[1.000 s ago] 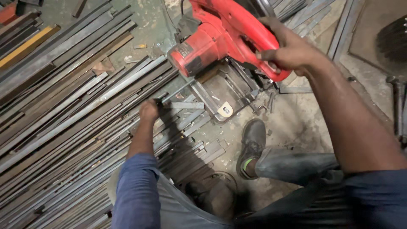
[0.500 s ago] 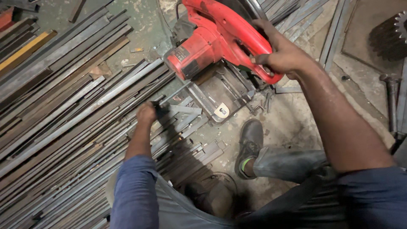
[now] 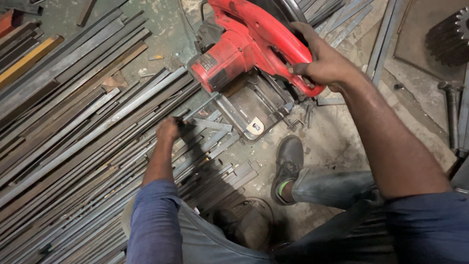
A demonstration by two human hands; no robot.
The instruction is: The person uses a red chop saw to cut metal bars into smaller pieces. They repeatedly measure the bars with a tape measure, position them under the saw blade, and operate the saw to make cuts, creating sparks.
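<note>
My right hand [image 3: 322,66] is wrapped tight around the curved handle of the big red metal cutting saw [image 3: 244,49] near the top middle of the frame. My left hand [image 3: 168,129] is left of the middle, with its fingers curled shut on a thin grey steel bar [image 3: 200,107] that runs up to the right, into the saw's grey metal base [image 3: 254,105].

I think the bar can jump or spin if my grip is loose, because my left hand is close to the saw. My black shoe [image 3: 288,161] stands just under the base, so hot bits could land on it. The pile of long grey steel strips [image 3: 73,132] fills the left side, and I could slip or trip on it.
</note>
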